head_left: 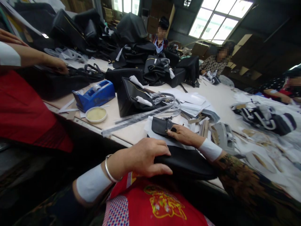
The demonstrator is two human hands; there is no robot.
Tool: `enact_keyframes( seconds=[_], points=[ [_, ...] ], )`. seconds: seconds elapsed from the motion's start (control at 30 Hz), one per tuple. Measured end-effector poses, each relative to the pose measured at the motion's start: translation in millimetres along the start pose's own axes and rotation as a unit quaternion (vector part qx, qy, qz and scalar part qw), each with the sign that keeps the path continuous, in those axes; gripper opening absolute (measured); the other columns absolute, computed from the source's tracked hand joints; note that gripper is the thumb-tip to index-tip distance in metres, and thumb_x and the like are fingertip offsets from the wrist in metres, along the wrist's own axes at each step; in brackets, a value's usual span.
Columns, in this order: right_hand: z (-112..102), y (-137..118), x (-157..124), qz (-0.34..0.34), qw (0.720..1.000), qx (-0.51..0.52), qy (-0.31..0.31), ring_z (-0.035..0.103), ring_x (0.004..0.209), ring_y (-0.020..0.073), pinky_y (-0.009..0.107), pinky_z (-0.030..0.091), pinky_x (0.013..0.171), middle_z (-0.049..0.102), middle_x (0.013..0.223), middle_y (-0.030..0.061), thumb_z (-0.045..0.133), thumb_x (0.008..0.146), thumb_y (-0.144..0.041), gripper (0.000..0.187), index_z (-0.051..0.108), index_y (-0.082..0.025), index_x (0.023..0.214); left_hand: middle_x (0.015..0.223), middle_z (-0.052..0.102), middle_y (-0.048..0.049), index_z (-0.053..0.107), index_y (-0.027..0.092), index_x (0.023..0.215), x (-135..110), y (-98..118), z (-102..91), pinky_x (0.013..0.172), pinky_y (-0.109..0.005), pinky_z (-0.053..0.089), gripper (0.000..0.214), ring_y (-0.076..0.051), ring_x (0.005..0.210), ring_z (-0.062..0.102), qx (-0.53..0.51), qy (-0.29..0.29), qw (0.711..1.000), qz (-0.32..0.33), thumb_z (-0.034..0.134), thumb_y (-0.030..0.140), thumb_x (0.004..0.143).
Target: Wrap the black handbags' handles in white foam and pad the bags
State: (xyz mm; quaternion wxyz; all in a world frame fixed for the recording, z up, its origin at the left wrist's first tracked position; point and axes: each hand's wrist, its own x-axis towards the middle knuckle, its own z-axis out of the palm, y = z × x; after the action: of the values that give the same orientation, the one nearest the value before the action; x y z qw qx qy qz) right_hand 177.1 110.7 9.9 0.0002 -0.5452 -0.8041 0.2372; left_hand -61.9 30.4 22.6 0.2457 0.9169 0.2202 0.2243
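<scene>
A black leather bag (185,161) lies at the table's near edge, against my body. My left hand (145,157) is at its left end, thumb and forefinger on either side of the black leather; the other fingers are partly hidden. Beyond it, on white paper (148,128), lies a small black leather piece (158,126) with a rounded end and a bit of gold-coloured hardware. My right hand (184,135) pinches this piece at its right end, thumb toward me. Whether the small piece is joined to the bag, I cannot tell.
A blue tape dispenser (96,94) and a round dish (96,115) stand left. Ahead are a black bag (128,97), clear plastic strips (143,114) and stacked paper (195,103). A co-worker's arm (35,58) reaches in from the left; bags pile up behind.
</scene>
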Motion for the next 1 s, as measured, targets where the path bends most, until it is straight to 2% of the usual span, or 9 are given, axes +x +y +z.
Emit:
enact_keyframes(
  seconds=[0.1,0.2,0.27,0.33,0.53,0.63,0.77,0.87,1.0],
  points=[
    [2,4,0,-0.012,1.000,0.011,-0.004,0.061,0.073,0.0197,0.029,0.045,0.067,0.067,0.080,0.0079,0.048,0.094,-0.049,0.035,0.060,-0.018,0.085,0.129,0.061,-0.0151,0.062,0.018,0.122,-4,-6,-11.5,0.109,-0.049,0.037,0.060,-0.033,0.127,0.052,0.020,0.028,0.999,-0.006,0.064,0.062,0.081],
    [3,7,-1,-0.015,0.999,0.030,-0.005,0.061,0.073,0.0193,0.030,0.045,0.067,0.067,0.081,0.0078,0.045,0.094,-0.052,0.040,0.062,-0.017,0.085,0.136,0.058,-0.0156,0.053,0.019,0.134,-14,-6,-10.1,0.114,-0.061,0.022,0.080,-0.037,0.131,0.048,0.034,-0.014,0.999,-0.039,0.071,0.065,0.072],
    [3,10,-1,-0.016,0.998,0.052,-0.004,0.059,0.069,0.0179,0.028,0.044,0.063,0.066,0.076,0.0060,0.045,0.092,-0.056,0.044,0.062,-0.018,0.079,0.133,0.060,-0.0152,0.048,0.018,0.137,-20,-3,-2.8,0.115,-0.061,0.021,0.081,-0.033,0.125,0.054,0.024,-0.019,0.997,-0.071,0.074,0.060,0.072],
    [4,12,-1,-0.020,0.996,0.082,0.001,0.056,0.065,0.0162,0.026,0.042,0.058,0.063,0.070,0.0037,0.046,0.090,-0.061,0.049,0.062,-0.018,0.073,0.132,0.060,-0.0150,0.046,0.018,0.137,-24,-2,5.7,0.115,-0.059,0.022,0.080,-0.031,0.122,0.056,0.017,0.004,0.996,-0.092,0.076,0.055,0.072],
    [3,17,3,-0.019,0.994,0.111,0.007,0.055,0.062,0.0152,0.025,0.041,0.056,0.063,0.067,0.0031,0.049,0.087,-0.064,0.052,0.066,-0.017,0.070,0.129,0.063,-0.0145,0.050,0.017,0.132,-25,-14,19.2,0.112,-0.053,0.030,0.075,-0.033,0.124,0.056,-0.015,0.043,0.996,-0.071,0.075,0.055,0.072],
    [1,18,5,-0.010,0.994,0.104,0.025,0.058,0.066,0.0168,0.026,0.044,0.058,0.068,0.074,0.0048,0.052,0.086,-0.061,0.048,0.070,-0.016,0.081,0.131,0.062,-0.0154,0.050,0.017,0.132,-26,-18,21.6,0.112,-0.054,0.031,0.077,-0.035,0.131,0.050,-0.022,0.052,0.996,-0.071,0.075,0.056,0.071],
    [-1,22,4,-0.014,0.991,0.124,0.038,0.065,0.083,0.0217,0.030,0.050,0.073,0.073,0.094,0.0074,0.053,0.088,-0.054,0.044,0.072,-0.017,0.103,0.135,0.059,-0.0151,0.048,0.019,0.136,-29,-21,24.8,0.113,-0.058,0.028,0.082,-0.037,0.135,0.045,-0.034,0.053,0.995,-0.078,0.076,0.058,0.070],
    [0,26,2,-0.007,0.993,0.107,0.053,0.065,0.083,0.0235,0.031,0.050,0.072,0.073,0.088,0.0080,0.049,0.090,-0.057,0.048,0.075,-0.016,0.092,0.133,0.061,-0.0141,0.049,0.019,0.135,-30,-23,27.5,0.112,-0.057,0.031,0.081,-0.037,0.135,0.045,-0.049,0.056,0.993,-0.087,0.076,0.058,0.070],
    [2,26,2,-0.026,0.995,0.066,0.073,0.060,0.069,0.0188,0.027,0.046,0.061,0.067,0.074,0.0054,0.051,0.089,-0.058,0.048,0.072,-0.016,0.079,0.131,0.062,-0.0160,0.052,0.014,0.132,-30,-25,31.6,0.111,-0.048,0.038,0.079,-0.034,0.133,0.048,-0.067,0.071,0.991,-0.086,0.078,0.053,0.069]
  ],
)
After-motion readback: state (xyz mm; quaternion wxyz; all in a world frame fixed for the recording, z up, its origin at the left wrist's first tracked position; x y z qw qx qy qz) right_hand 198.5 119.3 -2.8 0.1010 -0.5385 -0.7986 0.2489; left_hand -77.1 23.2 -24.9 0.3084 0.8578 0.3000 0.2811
